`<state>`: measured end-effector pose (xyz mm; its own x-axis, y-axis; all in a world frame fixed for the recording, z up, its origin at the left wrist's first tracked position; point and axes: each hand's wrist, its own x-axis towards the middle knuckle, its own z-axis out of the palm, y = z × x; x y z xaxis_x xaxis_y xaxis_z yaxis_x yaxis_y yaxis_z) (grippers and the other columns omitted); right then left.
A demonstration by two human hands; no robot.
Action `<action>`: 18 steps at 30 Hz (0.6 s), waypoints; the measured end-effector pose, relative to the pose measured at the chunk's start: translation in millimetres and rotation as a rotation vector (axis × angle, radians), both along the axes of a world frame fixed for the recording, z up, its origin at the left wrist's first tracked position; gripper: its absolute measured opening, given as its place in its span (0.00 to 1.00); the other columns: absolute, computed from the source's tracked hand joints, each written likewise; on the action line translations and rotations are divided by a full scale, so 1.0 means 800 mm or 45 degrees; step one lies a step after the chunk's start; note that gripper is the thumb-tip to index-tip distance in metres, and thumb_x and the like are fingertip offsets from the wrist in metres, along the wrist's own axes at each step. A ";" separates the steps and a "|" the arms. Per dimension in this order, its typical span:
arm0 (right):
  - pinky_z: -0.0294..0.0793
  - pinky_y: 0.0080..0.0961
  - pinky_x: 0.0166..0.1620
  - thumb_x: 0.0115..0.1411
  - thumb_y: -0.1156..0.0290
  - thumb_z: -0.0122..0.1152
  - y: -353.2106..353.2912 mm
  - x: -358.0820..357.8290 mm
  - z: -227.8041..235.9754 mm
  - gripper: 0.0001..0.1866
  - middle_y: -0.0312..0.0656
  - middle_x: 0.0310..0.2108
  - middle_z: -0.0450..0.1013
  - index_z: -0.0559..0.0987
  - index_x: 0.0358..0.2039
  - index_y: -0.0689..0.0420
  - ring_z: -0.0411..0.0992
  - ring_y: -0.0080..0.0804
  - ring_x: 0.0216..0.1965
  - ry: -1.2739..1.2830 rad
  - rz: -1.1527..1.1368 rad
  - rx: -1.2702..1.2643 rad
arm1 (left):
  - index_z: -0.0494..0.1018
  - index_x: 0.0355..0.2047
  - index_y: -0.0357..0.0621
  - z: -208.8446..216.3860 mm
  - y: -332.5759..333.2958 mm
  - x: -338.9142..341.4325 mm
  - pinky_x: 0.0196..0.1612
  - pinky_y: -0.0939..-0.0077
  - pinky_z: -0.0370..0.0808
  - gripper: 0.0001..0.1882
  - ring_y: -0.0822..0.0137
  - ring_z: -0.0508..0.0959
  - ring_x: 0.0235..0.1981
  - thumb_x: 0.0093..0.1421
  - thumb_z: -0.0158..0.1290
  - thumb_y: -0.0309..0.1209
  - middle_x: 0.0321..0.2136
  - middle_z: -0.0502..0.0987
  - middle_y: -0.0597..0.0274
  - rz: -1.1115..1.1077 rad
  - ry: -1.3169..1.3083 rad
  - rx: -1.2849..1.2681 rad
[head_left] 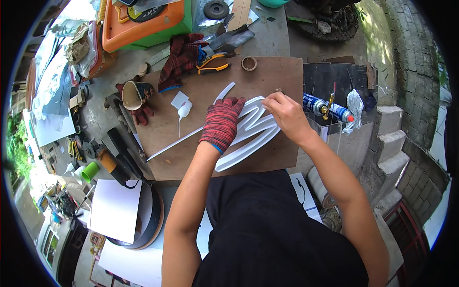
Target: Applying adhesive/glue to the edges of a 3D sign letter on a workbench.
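My left hand [221, 123], in a red knitted glove, presses flat on a white curved plastic shape [248, 136] that lies on a brown board [191, 138]. My bare right hand [285, 115] rests on the upper right part of the same white shape, fingers pinched around a small dark tool at its edge; what the tool is I cannot tell. A long thin white strip [174, 143] runs from the shape toward the lower left.
A small white glue bottle [184, 110] lies on the board near a tape ring [248, 63]. Orange-handled pliers [213, 64], a spare red glove [179, 60], a cup [135, 94], blue gas canisters [327, 109], an orange case [143, 21] and scattered tools surround it.
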<state>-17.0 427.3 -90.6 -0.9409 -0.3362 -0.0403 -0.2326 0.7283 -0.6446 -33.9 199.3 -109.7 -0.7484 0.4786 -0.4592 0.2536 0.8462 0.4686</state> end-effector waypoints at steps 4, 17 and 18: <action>0.79 0.39 0.43 0.61 0.74 0.65 -0.003 0.001 0.004 0.07 0.42 0.39 0.77 0.81 0.39 0.57 0.78 0.46 0.39 -0.009 -0.023 -0.001 | 0.71 0.63 0.52 -0.005 0.001 0.005 0.59 0.57 0.74 0.31 0.49 0.76 0.54 0.58 0.54 0.19 0.57 0.76 0.54 -0.009 -0.041 0.004; 0.78 0.38 0.43 0.60 0.75 0.65 -0.007 0.001 0.006 0.06 0.42 0.38 0.77 0.81 0.39 0.58 0.78 0.45 0.39 0.002 -0.054 0.018 | 0.68 0.66 0.47 -0.023 0.003 0.026 0.59 0.57 0.72 0.30 0.51 0.76 0.53 0.62 0.48 0.23 0.54 0.76 0.51 0.018 0.010 0.056; 0.78 0.38 0.43 0.60 0.75 0.65 -0.007 0.001 0.006 0.06 0.42 0.38 0.77 0.81 0.39 0.58 0.78 0.45 0.39 0.001 -0.053 0.019 | 0.68 0.66 0.47 -0.026 0.002 0.029 0.59 0.57 0.72 0.30 0.51 0.76 0.53 0.62 0.48 0.23 0.54 0.76 0.51 0.018 0.010 0.056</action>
<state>-16.5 421.9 -85.9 -0.9542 -0.2958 -0.0439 -0.2024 0.7469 -0.6334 -11.0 201.1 -130.3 -0.7586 0.4879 -0.4318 0.2459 0.8281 0.5037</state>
